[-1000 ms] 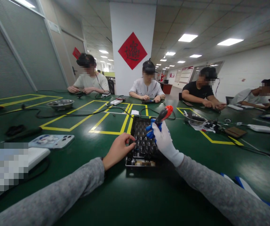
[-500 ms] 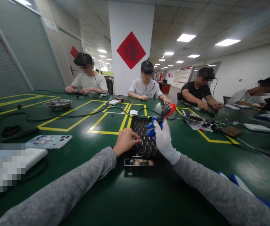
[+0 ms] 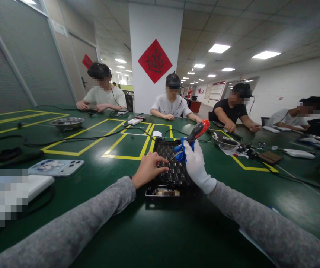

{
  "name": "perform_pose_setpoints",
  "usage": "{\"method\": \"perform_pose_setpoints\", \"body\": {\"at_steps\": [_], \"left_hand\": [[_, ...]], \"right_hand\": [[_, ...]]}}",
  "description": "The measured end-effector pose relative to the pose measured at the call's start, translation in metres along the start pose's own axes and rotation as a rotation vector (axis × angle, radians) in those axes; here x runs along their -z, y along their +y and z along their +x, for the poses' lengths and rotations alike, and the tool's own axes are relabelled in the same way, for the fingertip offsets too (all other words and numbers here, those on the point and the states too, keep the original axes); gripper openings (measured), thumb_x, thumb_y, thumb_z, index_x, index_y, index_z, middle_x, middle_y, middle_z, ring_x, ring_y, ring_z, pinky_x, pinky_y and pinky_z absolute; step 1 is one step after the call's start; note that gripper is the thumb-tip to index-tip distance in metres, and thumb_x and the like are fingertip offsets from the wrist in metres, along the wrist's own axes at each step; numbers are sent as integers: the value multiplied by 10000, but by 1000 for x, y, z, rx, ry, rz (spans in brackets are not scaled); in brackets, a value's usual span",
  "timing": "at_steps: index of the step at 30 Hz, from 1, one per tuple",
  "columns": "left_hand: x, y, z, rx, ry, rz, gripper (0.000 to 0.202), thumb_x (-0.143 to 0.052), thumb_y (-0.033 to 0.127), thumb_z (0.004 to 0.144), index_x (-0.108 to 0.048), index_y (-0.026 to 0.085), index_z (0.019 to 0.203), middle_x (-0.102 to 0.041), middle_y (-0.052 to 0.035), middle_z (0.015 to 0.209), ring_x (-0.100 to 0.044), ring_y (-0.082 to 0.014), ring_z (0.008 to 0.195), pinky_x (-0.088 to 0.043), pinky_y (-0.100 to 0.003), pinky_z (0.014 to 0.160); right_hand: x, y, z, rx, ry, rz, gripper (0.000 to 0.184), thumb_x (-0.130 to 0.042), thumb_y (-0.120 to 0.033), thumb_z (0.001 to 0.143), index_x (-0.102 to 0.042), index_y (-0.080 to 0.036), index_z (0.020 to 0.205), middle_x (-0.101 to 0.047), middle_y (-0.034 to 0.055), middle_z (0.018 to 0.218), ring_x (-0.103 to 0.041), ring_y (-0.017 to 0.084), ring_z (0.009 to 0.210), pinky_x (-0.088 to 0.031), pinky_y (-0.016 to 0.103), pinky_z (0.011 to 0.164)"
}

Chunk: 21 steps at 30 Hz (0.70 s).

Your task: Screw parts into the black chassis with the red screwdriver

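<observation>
Nearest me, two grey sleeves (image 3: 101,210) reach in over the green bench (image 3: 137,238). To my left lies a white slab (image 3: 39,188), partly pixelated, and just past it a phone (image 3: 58,168). Straight ahead the black case (image 3: 176,178) lies flat between my two grips, a pale yellowish strip (image 3: 167,193) along its short near end. My bare left grip (image 3: 149,169) is over the case's left edge, thumb and forefinger bent toward each other at the screwdriver's tip; I cannot tell whether they pinch anything. My gloved right grip (image 3: 195,162), over the case's right side, is wrapped around the screwdriver (image 3: 199,130): the red-and-black handle rises up and rightward, the thin shaft slants down-left above the case to my left fingertips. Whether its tip touches the case, I cannot make out. Beyond the case's far end sits some paper (image 3: 157,134). Farther off, across the bench, are co-workers (image 3: 172,102), and behind them a pillar (image 3: 173,37) bearing a red sign (image 3: 155,61).
</observation>
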State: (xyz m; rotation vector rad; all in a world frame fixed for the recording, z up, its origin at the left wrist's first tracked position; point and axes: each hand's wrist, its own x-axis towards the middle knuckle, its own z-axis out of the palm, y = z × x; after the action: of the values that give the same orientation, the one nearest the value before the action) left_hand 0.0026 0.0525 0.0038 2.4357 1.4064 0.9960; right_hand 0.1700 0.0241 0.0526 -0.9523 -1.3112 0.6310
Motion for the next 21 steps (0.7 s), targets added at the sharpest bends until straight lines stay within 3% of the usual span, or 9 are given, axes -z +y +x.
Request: {"method": "perform_pose_setpoints", "body": {"at_steps": [8, 16, 21], "left_hand": [[-9, -8, 2, -36, -56, -141, 284, -659, 452, 688, -704, 210, 831, -545, -15, 726, -492, -160, 729, -369, -269, 664], [-9, -7, 3, -52, -62, -122, 271, -644, 453, 702, -700, 212, 811, -550, -18, 723, -491, -161, 721, -374, -277, 669], [-10, -8, 3, -46, -68, -102, 278, -652, 460, 689, -694, 211, 804, -540, -14, 715, -490, -163, 717, -376, -279, 659]], "right_hand": [[1, 19, -8, -55, 19, 72, 376, -432, -487, 822, -504, -192, 1043, -616, -6, 708, -551, 103, 507, -478, 247, 504], [4, 9, -14, 49, 3, -119, 384, -444, -427, 836, -507, -168, 1112, -656, 54, 838, -612, 149, 692, -499, 296, 660], [3, 12, -13, 25, -28, -103, 380, -423, -442, 844, -498, -168, 1096, -658, 54, 823, -609, 147, 661, -499, 297, 637]]}}
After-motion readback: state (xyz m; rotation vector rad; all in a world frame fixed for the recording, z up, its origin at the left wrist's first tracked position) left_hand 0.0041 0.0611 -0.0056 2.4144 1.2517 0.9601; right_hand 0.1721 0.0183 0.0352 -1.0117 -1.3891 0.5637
